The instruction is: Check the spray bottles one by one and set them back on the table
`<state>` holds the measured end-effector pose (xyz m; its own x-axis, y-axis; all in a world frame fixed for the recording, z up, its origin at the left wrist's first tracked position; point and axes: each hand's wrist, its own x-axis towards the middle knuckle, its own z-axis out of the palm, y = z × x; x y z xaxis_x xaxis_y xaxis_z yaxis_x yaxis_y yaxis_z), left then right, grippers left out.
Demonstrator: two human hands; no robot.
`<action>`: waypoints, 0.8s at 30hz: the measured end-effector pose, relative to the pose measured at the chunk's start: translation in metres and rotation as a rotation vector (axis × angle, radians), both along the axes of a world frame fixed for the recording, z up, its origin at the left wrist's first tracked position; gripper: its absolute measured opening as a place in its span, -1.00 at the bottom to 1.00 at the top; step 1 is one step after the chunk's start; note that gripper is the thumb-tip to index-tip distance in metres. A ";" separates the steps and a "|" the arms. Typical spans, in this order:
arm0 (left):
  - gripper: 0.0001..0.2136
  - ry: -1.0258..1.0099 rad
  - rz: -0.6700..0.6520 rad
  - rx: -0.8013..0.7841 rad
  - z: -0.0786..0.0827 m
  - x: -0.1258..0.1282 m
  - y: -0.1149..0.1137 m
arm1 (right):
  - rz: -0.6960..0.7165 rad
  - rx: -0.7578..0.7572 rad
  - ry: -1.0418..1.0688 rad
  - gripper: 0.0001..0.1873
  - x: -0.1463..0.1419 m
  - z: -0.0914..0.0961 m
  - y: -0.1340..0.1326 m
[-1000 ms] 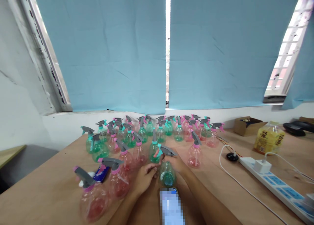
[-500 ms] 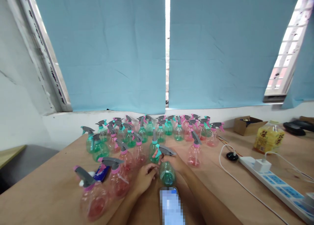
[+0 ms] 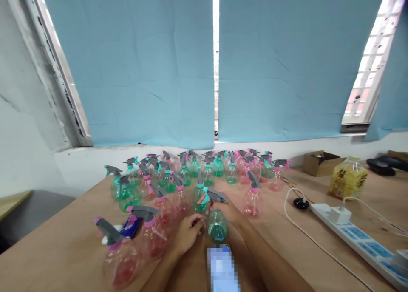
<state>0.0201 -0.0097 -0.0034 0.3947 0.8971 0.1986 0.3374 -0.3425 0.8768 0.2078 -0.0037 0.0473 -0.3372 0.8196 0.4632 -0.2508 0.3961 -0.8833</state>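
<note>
one hand carries the grip: my right hand [image 3: 227,210] is wrapped around the neck of a green trigger spray bottle [image 3: 218,229], beneath its grey spray head [image 3: 217,195], with the turquoise nozzle pointing leftward. the bottle is over the near middle of the wooden table [image 3: 274,232], its base turned partly toward me; whether it rests on the wood i cannot tell. my left hand [image 3: 188,234] lies just beside it, fingers loosely curled; whether they pinch anything or touch the bottle is not shown. near the base lies a smartphone [image 3: 222,264], which a slackened hold at the neck could let the bottle strike. a second green spray bottle [image 3: 199,198] stands close behind the nozzle and could be toppled by a forward push. to the left, a pink spray bottle [image 3: 155,236] stands near my left forearm, so an outward swing of the elbow could knock it over. an accidental squeeze of the trigger could also discharge any liquid inside, though none is discernible.
</note>
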 end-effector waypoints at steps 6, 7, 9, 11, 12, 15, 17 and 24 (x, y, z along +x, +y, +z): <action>-0.67 -0.001 -0.003 -0.004 -0.003 -0.001 0.001 | 0.035 -0.048 0.021 -0.76 -0.002 0.002 0.001; -0.66 -0.005 -0.003 -0.008 -0.003 -0.001 0.001 | 0.025 -0.045 0.020 -0.74 -0.002 0.001 0.001; -0.65 -0.010 0.001 -0.019 -0.002 -0.001 0.000 | -0.022 -0.026 0.019 -0.69 -0.002 -0.001 0.002; -0.64 -0.006 0.011 -0.024 -0.001 -0.001 0.000 | -0.092 -0.004 0.026 -0.67 -0.003 -0.005 0.004; -0.64 -0.006 0.018 -0.025 -0.001 -0.001 0.000 | -0.140 0.004 0.033 -0.67 -0.003 -0.007 0.005; -0.66 -0.028 0.022 -0.037 -0.002 -0.002 0.000 | -0.405 0.012 0.046 -0.73 -0.004 -0.017 0.008; -0.67 -0.051 0.018 -0.050 -0.003 -0.002 0.000 | -0.645 0.029 0.007 -0.74 -0.003 -0.023 0.009; -0.71 -0.062 0.008 -0.046 -0.005 -0.002 0.001 | -1.007 0.287 -0.219 -0.51 0.010 -0.045 0.016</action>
<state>0.0185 -0.0083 -0.0081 0.3752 0.9091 0.1809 0.2844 -0.2987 0.9110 0.2176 0.0126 0.0019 0.3347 0.6366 0.6948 0.4607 0.5326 -0.7100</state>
